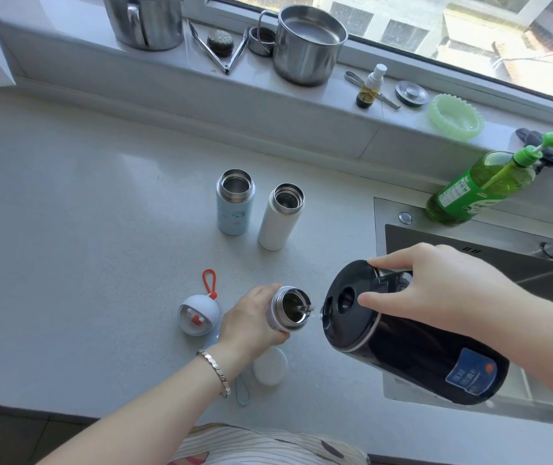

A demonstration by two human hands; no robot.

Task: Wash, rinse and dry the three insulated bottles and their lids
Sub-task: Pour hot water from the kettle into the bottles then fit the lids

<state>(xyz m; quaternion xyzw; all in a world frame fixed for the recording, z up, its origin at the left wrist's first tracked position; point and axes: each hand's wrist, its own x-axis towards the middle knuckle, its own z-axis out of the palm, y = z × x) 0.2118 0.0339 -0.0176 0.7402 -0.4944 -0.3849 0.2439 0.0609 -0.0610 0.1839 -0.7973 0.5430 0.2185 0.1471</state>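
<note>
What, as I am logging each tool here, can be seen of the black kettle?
Glossy black kettle, plastic by its look: black lid with a round recess, pale band beneath, blue label on the side. The right hand grips its handle and holds it tilted; a thin stream runs from its spout into the open bottle that the left hand grips.

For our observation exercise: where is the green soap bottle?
Head view, right side: the soap bottle stands at the sink's back rim, below the green dish on the windowsill.

Single head view: steeply down, close over countertop [83, 263], facing window [452, 25].
</note>
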